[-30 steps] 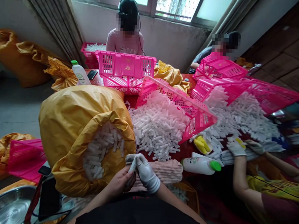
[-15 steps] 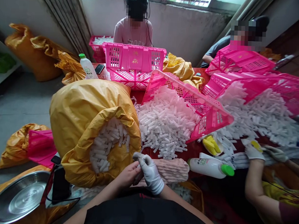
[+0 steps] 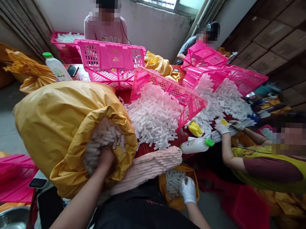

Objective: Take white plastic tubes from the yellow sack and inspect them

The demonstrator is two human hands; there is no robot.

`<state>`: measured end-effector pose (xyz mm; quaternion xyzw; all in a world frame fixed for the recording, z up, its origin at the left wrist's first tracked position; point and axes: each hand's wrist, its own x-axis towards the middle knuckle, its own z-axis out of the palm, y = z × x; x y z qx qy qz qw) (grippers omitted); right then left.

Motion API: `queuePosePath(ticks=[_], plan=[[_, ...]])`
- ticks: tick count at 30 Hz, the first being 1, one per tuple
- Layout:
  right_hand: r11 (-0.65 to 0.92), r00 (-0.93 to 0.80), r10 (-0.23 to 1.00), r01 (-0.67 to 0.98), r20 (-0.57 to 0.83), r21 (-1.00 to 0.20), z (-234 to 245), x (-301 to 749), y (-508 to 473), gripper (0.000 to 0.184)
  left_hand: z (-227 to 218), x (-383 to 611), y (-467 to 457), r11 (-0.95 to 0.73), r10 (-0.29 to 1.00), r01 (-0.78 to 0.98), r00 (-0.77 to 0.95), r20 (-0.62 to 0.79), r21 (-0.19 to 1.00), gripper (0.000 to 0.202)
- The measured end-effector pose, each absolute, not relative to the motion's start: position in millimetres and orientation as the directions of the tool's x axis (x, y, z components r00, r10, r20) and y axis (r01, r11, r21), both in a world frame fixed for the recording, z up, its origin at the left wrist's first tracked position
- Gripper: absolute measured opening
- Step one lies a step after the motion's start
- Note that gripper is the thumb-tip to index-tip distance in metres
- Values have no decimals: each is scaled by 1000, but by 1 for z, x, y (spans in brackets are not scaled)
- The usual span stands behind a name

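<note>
My bare left hand (image 3: 107, 159) reaches into the mouth of a large yellow sack (image 3: 64, 104). It is among small white plastic tube-like pieces (image 3: 101, 139), and its fingers are blurred and hidden there. Lower right, my right hand (image 3: 188, 189), in a white glove, hangs at the rim of a smaller yellow bag (image 3: 162, 187). Similar whitish pieces (image 3: 174, 183) fill that bag. The gloved fingers look loosely apart, with nothing visible in them. Between my hands lies a ribbed pale pink cloth (image 3: 150, 165) along the table edge.
A tipped pink basket (image 3: 194, 102) spills a white heap (image 3: 155, 116) on the red table. A white bottle with a green cap (image 3: 196, 145) lies near a dish of yellow pieces (image 3: 195, 129). A gloved co-worker (image 3: 264, 166) sits at right; two people sit beyond the baskets.
My hands were together in front of the sack. The left has moved into the sack's mouth, the right down to the smaller bag. The view has turned right.
</note>
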<state>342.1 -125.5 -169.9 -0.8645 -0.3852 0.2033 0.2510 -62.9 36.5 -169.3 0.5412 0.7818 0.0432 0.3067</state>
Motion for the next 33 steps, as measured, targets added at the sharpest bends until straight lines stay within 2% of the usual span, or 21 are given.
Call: queuePosePath(ticks=[3, 5, 7, 9, 11, 12, 16, 18, 20, 22, 23, 26, 30, 33], plan=[[-417, 419, 894, 646, -159, -640, -183, 298, -86, 24, -167, -56, 34, 332, 916, 834, -174, -362, 441, 38], [-273, 216, 962, 686, -169, -674, -188, 256, -42, 27, -164, -51, 29, 340, 928, 766, -181, -326, 546, 41], [-79, -79, 969, 800, -235, -595, -188, 215, 3, 38, -157, -47, 22, 469, 881, 547, -237, -408, 694, 40], [3, -208, 923, 844, -322, -536, -183, 186, 39, 38, -145, -44, 13, 614, 786, 180, -237, -572, 769, 32], [29, -257, 899, 842, -354, -538, -177, 170, 61, 31, -130, -40, 2, 658, 717, -162, -166, -678, 735, 23], [32, -271, 897, 829, -350, -559, -173, 168, 67, 26, -121, -38, -3, 649, 703, -280, -137, -698, 708, 20], [45, -320, 898, 747, -301, -663, -154, 168, 67, 22, -88, -25, -16, 593, 686, -493, -105, -720, 637, 17], [-40, -299, 924, 544, -238, -838, -137, 166, 61, 28, -75, -16, -19, 569, 689, -546, -91, -719, 615, 16], [-192, -222, 950, 133, -218, -972, -113, 161, 55, 38, -65, -7, -19, 553, 695, -594, -59, -717, 584, 16], [-308, -177, 946, -228, -272, -924, -86, 155, 50, 44, -58, 2, -19, 535, 707, -639, -20, -707, 553, 20], [-339, -172, 939, -306, -298, -890, -74, 152, 48, 44, -56, 6, -19, 526, 719, -653, -1, -695, 545, 22], [-320, -105, 947, -382, -303, -867, -45, 147, 45, 37, -51, 18, -18, 530, 783, -602, 76, -617, 598, 31], [-193, -29, 980, -330, -195, -924, -29, 157, 43, 28, -42, 29, -16, 497, 867, -347, 237, -438, 795, 39], [-148, 47, 982, -417, -184, -897, -23, 168, 43, 29, -36, 31, -16, 442, 882, -224, 284, -376, 868, 43]])
